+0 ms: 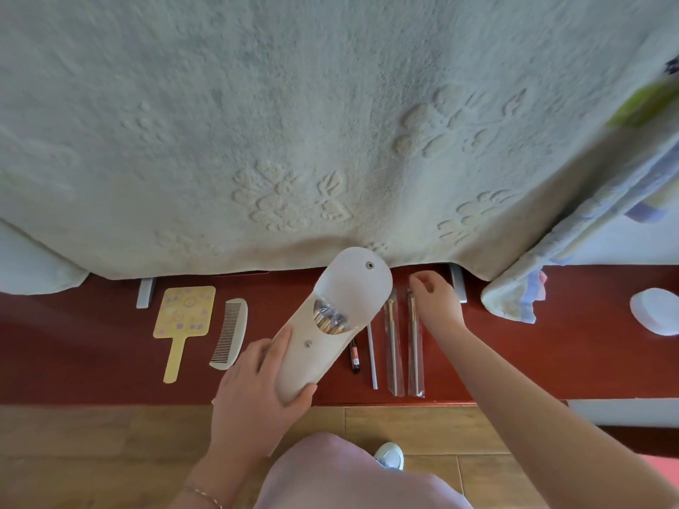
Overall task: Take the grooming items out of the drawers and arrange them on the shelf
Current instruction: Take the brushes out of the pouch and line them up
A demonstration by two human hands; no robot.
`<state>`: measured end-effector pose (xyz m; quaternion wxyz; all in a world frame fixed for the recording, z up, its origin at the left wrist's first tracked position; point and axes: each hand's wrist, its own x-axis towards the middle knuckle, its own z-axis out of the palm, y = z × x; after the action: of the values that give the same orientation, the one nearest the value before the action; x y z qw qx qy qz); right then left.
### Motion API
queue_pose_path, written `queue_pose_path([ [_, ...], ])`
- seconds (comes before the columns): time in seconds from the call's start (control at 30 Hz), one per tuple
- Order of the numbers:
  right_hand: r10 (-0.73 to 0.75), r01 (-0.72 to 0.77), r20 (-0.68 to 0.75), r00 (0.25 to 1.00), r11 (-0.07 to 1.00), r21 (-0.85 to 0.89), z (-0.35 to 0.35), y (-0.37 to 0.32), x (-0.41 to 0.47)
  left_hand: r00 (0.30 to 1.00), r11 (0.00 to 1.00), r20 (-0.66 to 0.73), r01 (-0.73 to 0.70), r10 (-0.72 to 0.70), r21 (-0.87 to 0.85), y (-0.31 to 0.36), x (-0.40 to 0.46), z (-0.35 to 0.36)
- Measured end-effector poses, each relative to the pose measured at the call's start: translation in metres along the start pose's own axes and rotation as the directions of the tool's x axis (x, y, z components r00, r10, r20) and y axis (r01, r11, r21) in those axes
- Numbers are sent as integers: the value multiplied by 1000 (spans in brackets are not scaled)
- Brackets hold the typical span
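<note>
Left hand (253, 383) grips the brush pouch (323, 325), flap open, tilted over the red shelf (92, 361). Right hand (435, 297), fingers curled and empty, touches the wrapped brushes (415, 347) near the blanket (294, 141) edge. Mirror (182, 321) and comb (229, 332) lie left of the left hand; bare shelf beyond. No readable writing.

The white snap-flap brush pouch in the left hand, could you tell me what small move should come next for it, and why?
Probably lowering the white snap-flap brush pouch onto the red-brown shelf. The left hand holds it tilted, flap open, above the bare gap between the cream comb and the thin dark tube, while the right hand touches the wrapped brushes already laid out.
</note>
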<state>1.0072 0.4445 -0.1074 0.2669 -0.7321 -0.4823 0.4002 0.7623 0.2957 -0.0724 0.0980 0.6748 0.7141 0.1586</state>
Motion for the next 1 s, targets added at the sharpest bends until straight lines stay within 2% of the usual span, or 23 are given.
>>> queue_pose_path([
  [0.07,35,-68,129,991,961,268,0,-16,-17,1000,1000,5,12,-11,-18,0,1,0],
  [0.13,26,-136,241,970,882,451,1,-30,-35,1000,1000,9,13,-13,-25,1,1,1],
  [0.2,-16,-140,273,962,829,541,0,-40,-51,1000,1000,8,9,-9,-28,1,1,2],
  [0.3,-77,-78,232,970,802,592,0,-53,-72,1000,999,7,27,-26,-42,0,0,3],
  [0.43,-253,126,188,949,851,510,5,-68,-99,999,996,36,42,-39,-80,2,1,2],
  [0.53,-403,324,163,901,872,366,14,-69,-112,995,986,52,87,-81,-139,6,2,1],
  [0.67,-612,597,114,782,789,142,28,-56,-115,964,934,156,249,-214,-255,11,5,-3],
  [0.77,-713,714,80,697,700,17,34,-47,-113,912,834,258,399,-318,-382,16,11,-8],
  [0.83,-758,762,86,647,646,-44,36,-42,-111,859,709,339,510,-384,-488,16,14,-12],
  [0.9,-793,802,121,597,586,-116,37,-37,-110,815,597,435,578,-384,-556,15,15,-14],
  [1.0,-817,829,158,554,523,-199,41,-31,-110,801,513,490,597,-344,-616,14,17,-17],
])
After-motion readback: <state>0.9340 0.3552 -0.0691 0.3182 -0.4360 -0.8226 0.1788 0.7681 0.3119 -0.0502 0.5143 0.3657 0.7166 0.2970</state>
